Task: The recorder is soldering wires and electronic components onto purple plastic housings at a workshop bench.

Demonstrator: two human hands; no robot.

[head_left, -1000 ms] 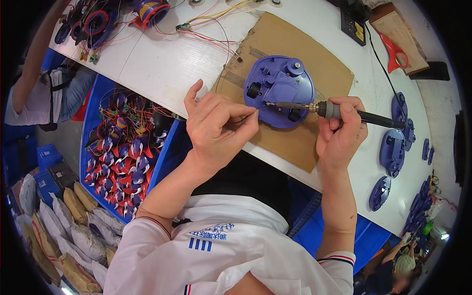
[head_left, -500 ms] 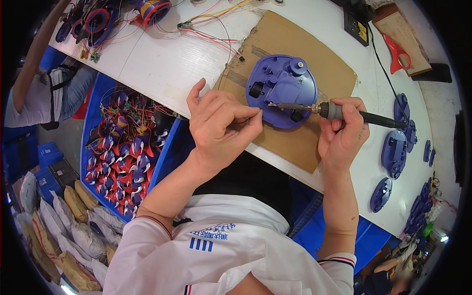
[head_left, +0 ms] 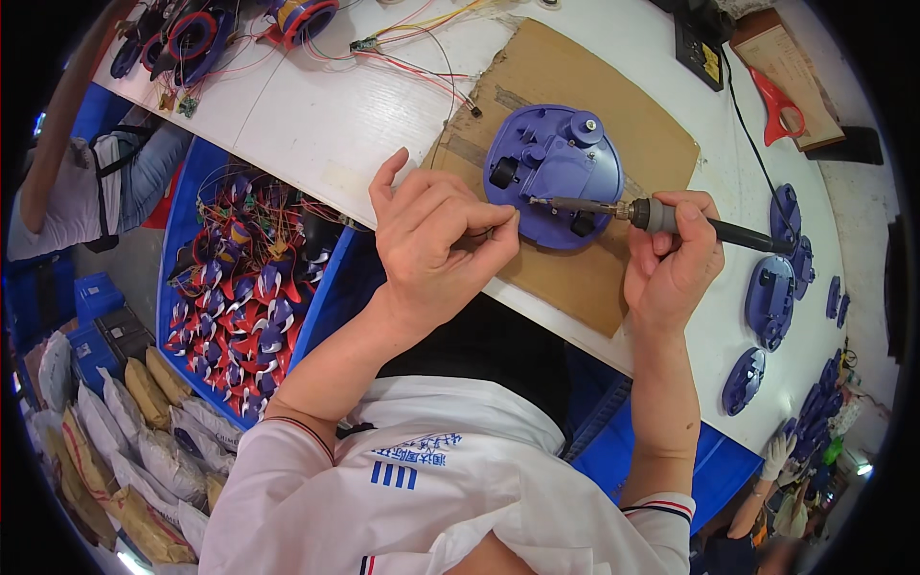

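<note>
A purple plastic housing with dark cylindrical parts and screws lies on a brown cardboard sheet. My right hand is closed on a soldering iron, whose metal tip reaches the housing's lower middle. My left hand pinches thumb and forefinger beside the housing's lower-left edge; what is between them is too small to make out. Several wires with a small circuit board lie beyond my left hand.
Purple housings and red scissors lie at the right; toy assemblies at the upper left. A blue crate holds toy parts. Co-workers appear at left and lower right, one gloved hand raised. Sacks are stacked lower left.
Both hands, the iron and the housing appear slightly up and right, along with much of the view; the grips look unchanged. A co-worker's gloved hand has come up at lower right.
</note>
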